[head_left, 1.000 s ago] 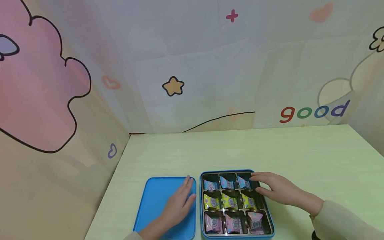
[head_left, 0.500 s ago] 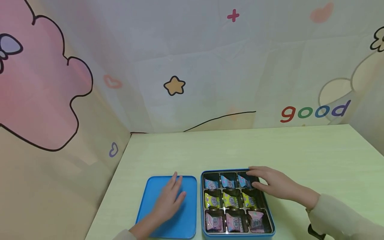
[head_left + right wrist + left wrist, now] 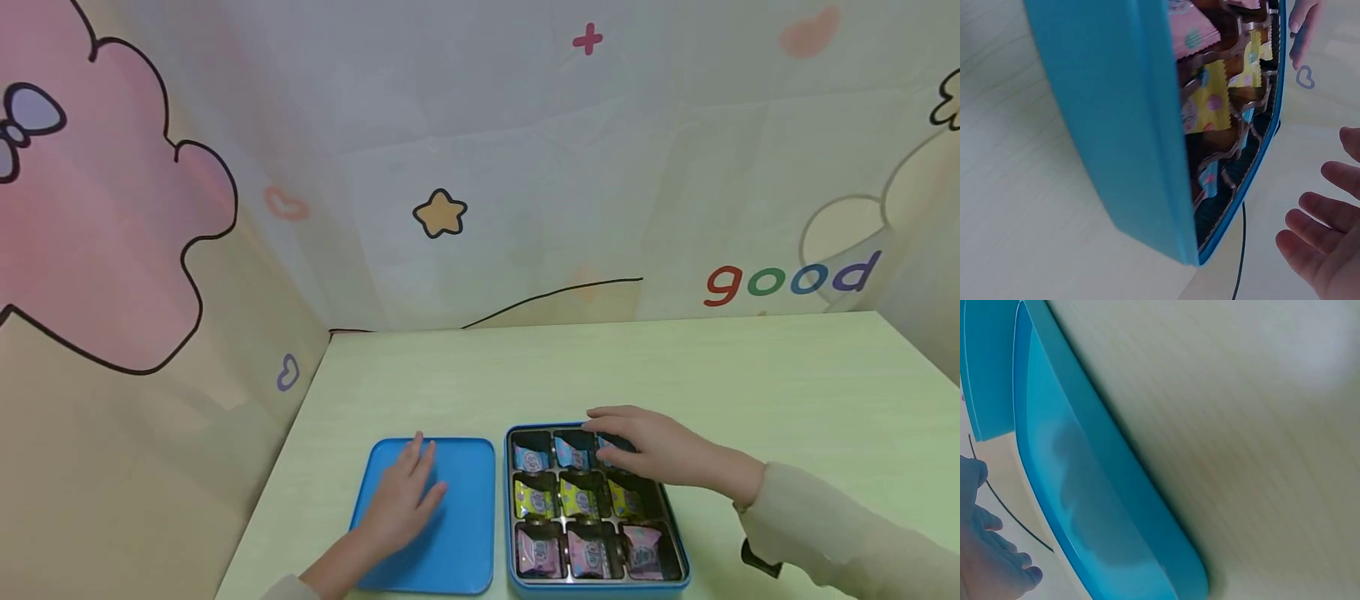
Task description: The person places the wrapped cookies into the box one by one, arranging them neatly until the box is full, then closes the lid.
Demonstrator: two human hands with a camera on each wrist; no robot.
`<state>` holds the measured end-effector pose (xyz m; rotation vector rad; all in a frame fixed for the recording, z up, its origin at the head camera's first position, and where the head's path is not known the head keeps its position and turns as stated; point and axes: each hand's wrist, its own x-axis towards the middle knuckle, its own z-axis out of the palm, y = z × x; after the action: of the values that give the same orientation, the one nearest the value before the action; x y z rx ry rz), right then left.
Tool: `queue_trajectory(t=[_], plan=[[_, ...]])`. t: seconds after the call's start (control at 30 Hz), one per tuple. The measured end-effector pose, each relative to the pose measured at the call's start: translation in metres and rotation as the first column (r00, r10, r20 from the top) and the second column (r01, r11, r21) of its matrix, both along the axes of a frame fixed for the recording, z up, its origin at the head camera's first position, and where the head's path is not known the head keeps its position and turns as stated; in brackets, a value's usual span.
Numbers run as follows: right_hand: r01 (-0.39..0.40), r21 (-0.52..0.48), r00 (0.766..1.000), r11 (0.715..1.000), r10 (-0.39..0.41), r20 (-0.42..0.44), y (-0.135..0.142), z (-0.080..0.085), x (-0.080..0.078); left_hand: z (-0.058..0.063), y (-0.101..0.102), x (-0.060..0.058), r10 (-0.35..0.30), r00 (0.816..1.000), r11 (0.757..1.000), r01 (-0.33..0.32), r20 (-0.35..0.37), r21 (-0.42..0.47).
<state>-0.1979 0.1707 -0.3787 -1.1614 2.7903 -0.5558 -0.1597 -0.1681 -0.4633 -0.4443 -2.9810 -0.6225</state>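
Note:
A blue tin box (image 3: 600, 590) holds a dark tray of small wrapped candies, with blue candies (image 3: 572, 452) at the back, yellow candies (image 3: 577, 498) in the middle and pink candies (image 3: 588, 557) in front. Over its back right part hovers my right hand (image 3: 660, 450), fingers extended, partly hiding a blue candy. The right wrist view shows this hand (image 3: 1329, 237) apart from the box. Left of the box lies a blue lid (image 3: 465, 517), its raised rim up. My left hand (image 3: 397, 504) is above the lid, fingers spread, holding nothing; its shadow falls inside the lid (image 3: 1141, 506).
The pale green table (image 3: 585, 367) extends behind and to the right of the box. A printed backdrop (image 3: 510, 167) with cartoon shapes and the word "good" stands along the back and sides. A dark band (image 3: 759, 560) shows at the right sleeve.
My right hand has moved left, over the box's back right corner. The left hand has drawn left across the lid. Box, lid and candies look unchanged; the view has shifted slightly.

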Motion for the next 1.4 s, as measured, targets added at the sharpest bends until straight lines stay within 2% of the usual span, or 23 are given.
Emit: queue_trajectory(t=[0.27, 0.53, 0.77, 1.03, 1.17, 1.3, 1.4], plan=[[-0.072, -0.018, 0.996, 0.997, 0.073, 0.055, -0.016, 0.010, 0.000, 0.005, -0.011, 0.002, 0.017, 0.998, 1.000, -0.016, 0.058, -0.017], [-0.110, 0.017, 0.992, 0.994, 0.109, 0.066, -0.032, 0.014, -0.004, 0.008, -0.024, 0.006, 0.022, 0.998, 0.998, -0.018, 0.066, -0.068], [-0.134, -0.001, 0.981, 0.991, 0.133, 0.144, -0.044, 0.025, -0.006, 0.010, -0.035, 0.006, 0.039, 0.994, 0.996, -0.031, 0.103, -0.084], [-0.173, -0.020, 0.966, 0.985, 0.173, 0.190, -0.064, 0.021, -0.012, 0.011, -0.041, 0.005, 0.045, 0.988, 0.998, -0.037, 0.147, -0.056], [-0.166, -0.077, 0.944, 0.983, 0.181, 0.274, -0.073, 0.017, -0.014, 0.010, -0.042, 0.004, 0.063, 0.986, 0.997, -0.056, 0.152, -0.048], [-0.133, -0.141, 0.909, 0.981, 0.178, 0.378, -0.081, 0.015, -0.015, 0.007, -0.045, 0.003, 0.095, 0.983, 0.995, -0.090, 0.159, -0.037], [-0.116, -0.166, 0.888, 0.979, 0.177, 0.424, -0.087, 0.013, -0.014, 0.004, -0.048, 0.002, 0.122, 0.981, 0.992, -0.118, 0.149, -0.036]])
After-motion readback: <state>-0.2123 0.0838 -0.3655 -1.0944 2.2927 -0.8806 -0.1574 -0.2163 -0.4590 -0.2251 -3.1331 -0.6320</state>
